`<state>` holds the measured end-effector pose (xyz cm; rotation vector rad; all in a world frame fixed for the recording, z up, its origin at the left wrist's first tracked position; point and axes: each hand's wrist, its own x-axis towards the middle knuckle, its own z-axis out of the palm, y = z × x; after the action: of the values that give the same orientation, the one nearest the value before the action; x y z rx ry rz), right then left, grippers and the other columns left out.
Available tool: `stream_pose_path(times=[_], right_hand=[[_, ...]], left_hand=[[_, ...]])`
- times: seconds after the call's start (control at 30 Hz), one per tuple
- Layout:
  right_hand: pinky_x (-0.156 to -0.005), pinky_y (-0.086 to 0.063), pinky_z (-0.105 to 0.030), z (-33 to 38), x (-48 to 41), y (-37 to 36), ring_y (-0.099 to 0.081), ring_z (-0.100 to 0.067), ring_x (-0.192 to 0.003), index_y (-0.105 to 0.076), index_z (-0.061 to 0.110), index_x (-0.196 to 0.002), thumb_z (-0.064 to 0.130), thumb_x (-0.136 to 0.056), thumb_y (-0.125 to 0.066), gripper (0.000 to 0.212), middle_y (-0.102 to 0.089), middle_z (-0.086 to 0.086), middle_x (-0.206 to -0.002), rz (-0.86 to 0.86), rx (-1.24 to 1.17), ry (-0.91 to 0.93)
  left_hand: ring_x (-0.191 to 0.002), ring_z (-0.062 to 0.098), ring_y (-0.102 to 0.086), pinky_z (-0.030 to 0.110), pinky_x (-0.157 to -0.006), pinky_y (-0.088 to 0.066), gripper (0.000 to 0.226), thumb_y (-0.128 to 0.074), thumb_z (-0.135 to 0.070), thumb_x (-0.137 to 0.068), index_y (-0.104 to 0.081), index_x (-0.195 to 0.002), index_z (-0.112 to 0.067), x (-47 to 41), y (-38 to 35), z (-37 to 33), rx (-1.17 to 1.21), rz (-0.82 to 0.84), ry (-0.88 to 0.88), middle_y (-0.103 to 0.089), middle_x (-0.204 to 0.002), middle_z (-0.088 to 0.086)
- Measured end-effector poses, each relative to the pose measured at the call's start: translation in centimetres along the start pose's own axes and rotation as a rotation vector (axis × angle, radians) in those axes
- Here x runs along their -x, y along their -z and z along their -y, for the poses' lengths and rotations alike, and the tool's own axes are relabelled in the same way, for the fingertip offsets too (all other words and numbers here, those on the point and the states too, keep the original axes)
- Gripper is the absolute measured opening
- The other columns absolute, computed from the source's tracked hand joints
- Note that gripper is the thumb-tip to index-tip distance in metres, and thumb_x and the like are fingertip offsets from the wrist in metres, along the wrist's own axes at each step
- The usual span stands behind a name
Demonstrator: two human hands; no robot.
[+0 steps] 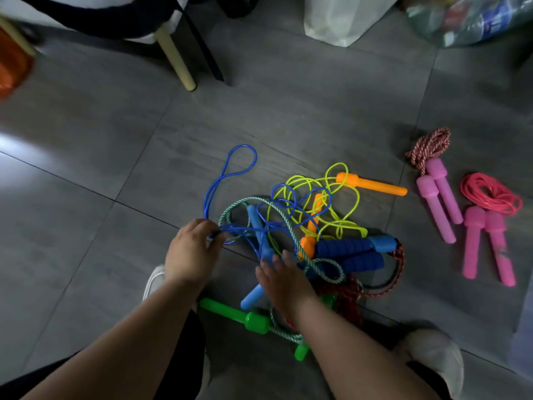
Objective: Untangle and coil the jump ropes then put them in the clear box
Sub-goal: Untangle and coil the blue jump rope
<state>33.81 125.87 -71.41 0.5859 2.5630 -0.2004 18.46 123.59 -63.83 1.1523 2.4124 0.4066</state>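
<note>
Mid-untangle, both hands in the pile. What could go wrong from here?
1. The left hand grips the blue cord, which weaves through the green-white braided rope and the yellow cord. A hard pull could tighten the tangle.
2. The right hand lies on the pile with straight fingers, gripping nothing, so a tug may drag everything along.
3. The green handle lies near the white shoe. Shifting feet could step on it.

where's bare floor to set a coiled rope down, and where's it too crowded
Widest bare floor: left of the blue cord, between the chair leg and the left hand. Also open: the stretch between the white bag and the orange handle. A narrower strip runs between the orange handle and the pink-handled ropes. Crowded: the tangle around the right hand.
</note>
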Motion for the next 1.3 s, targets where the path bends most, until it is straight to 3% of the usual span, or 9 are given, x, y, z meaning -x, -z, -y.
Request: stream_pose_path(times=[0.13, 0.27, 0.4, 0.53, 0.73, 0.93, 1.07, 1.2, 1.3], right_hand=[[-0.065, -0.049, -0.022, -0.5, -1.4, 2.5, -0.063, -0.014, -0.065, -0.072, 0.025, -0.062, 0.047, -0.049, -0.076, 0.026, -0.069, 0.003, -0.070, 0.085, -0.102, -0.064], [-0.102, -0.027, -0.035, -1.6, -0.9, 2.0, -0.041, -0.029, -0.119, -0.042, 0.008, -0.129, 0.018, -0.096, -0.033, 0.036, -0.051, -0.014, -0.127, 0.116, 0.121, 0.042], [-0.091, -0.029, -0.033, -1.9, 0.7, 4.1, -0.060, -0.015, -0.090, -0.072, 0.016, -0.091, 0.016, -0.083, -0.030, 0.043, -0.066, -0.001, -0.092, 0.129, 0.013, -0.111], [-0.095, -0.036, -0.036, -3.5, 2.2, 8.3, -0.047, -0.031, -0.119, -0.045, 0.009, -0.127, 0.017, -0.092, -0.043, 0.035, -0.045, -0.013, -0.128, 0.185, -0.408, -0.084], [-0.070, -0.041, -0.029, -4.8, 9.3, 19.3, -0.051, -0.015, -0.080, -0.052, 0.016, -0.088, 0.011, -0.090, -0.052, 0.005, -0.054, -0.003, -0.084, -0.230, -1.297, -0.257], [-0.041, -0.050, -0.021, -2.2, 19.1, 30.6, -0.062, -0.004, -0.050, -0.044, 0.020, -0.080, 0.015, -0.094, -0.043, 0.015, -0.058, 0.000, -0.078, -0.531, -1.770, -0.180], [-0.043, -0.052, -0.022, 1.3, 23.8, 35.8, -0.064, -0.004, -0.052, -0.044, 0.019, -0.083, 0.016, -0.095, -0.042, 0.012, -0.060, 0.001, -0.081, -0.660, -1.840, -0.011], [-0.046, -0.054, -0.025, 3.3, 27.6, 39.1, -0.064, -0.006, -0.055, -0.044, 0.019, -0.081, 0.018, -0.095, -0.042, 0.014, -0.060, 0.000, -0.080, -0.818, -1.854, 0.027], [-0.046, -0.054, -0.025, 3.3, 30.1, 40.7, -0.063, -0.010, -0.059, -0.042, 0.018, -0.080, 0.017, -0.096, -0.041, 0.016, -0.057, -0.001, -0.078, -0.964, -1.902, 0.051]], left_hand=[[-0.097, 0.034, -0.057, 0.031, -0.071, -0.035, 0.020, -0.059, -0.018, -0.088, -0.065, -0.096, -0.001, 0.2, 0.7, 1.2, 0.028, -0.036, 0.079, -0.065, -0.101, 0.017], [-0.094, 0.035, -0.057, 0.030, -0.070, -0.033, 0.023, -0.054, -0.022, -0.090, -0.062, -0.097, -0.001, 0.3, 2.3, 1.3, 0.095, -0.129, 0.176, -0.064, -0.099, 0.019], [-0.092, 0.033, -0.058, 0.028, -0.070, -0.035, 0.019, -0.057, -0.022, -0.089, -0.064, -0.092, -0.004, 0.6, 5.1, 0.3, 0.130, -0.118, 0.165, -0.066, -0.094, 0.016], [-0.094, 0.026, -0.060, 0.023, -0.071, -0.035, 0.016, -0.061, -0.021, -0.086, -0.068, -0.092, -0.008, 0.6, 8.0, -0.1, 0.125, 0.022, 0.131, -0.068, -0.096, 0.010], [-0.107, 0.021, -0.055, 0.022, -0.085, -0.037, 0.026, -0.048, -0.017, -0.093, -0.066, -0.110, -0.011, 3.3, 13.5, -2.9, 0.089, 0.242, 0.026, -0.059, -0.124, 0.013], [-0.071, -0.014, -0.058, -0.002, -0.070, -0.041, 0.038, -0.050, 0.010, -0.086, -0.053, -0.122, -0.004, 11.3, 19.6, -8.5, 0.733, 0.344, -0.240, -0.060, -0.101, 0.003], [-0.100, 0.003, -0.052, 0.004, -0.080, -0.043, 0.045, -0.056, 0.003, -0.085, -0.043, -0.125, -0.013, 16.6, 20.7, -10.8, 0.802, 0.429, -0.359, -0.053, -0.110, 0.000], [-0.072, -0.013, -0.053, 0.006, -0.073, -0.040, 0.014, -0.058, -0.003, -0.086, -0.059, -0.093, -0.014, 19.3, 20.9, -12.6, 0.750, 0.347, -0.433, -0.059, -0.084, -0.004], [-0.053, -0.006, -0.048, 0.013, -0.065, -0.038, 0.027, -0.057, -0.002, -0.086, -0.051, -0.067, -0.020, 20.0, 21.4, -12.6, 0.662, 0.283, -0.432, -0.051, -0.064, -0.004]])
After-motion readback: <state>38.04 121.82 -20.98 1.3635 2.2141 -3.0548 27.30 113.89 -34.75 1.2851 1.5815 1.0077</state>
